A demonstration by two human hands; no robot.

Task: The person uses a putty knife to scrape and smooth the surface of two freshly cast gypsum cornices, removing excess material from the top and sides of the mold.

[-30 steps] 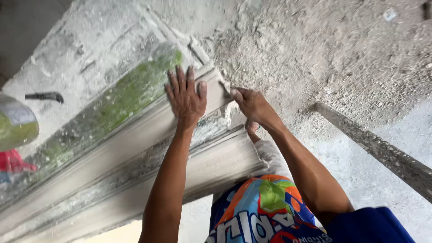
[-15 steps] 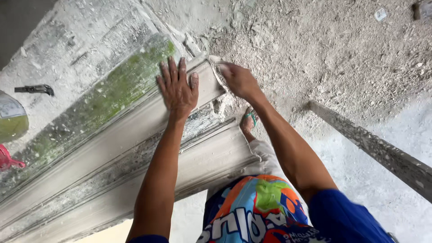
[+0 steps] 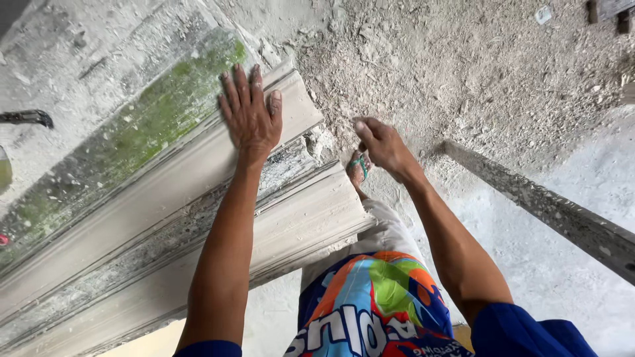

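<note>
Pressing flat, fingers spread, the left hand is lying open on the upper moulding near its end, gripping nothing. The right hand is hanging loosely open, empty, just off that end, above the dusty floor.

2 mouldings (plaster), 2 hands

A single small label-like scrap, pale and roughly square, is seen lying on the dusty ground at the upper right of the view, well apart from both hands. Its print cannot be made out. No packages, signs or screens are seen.
</note>
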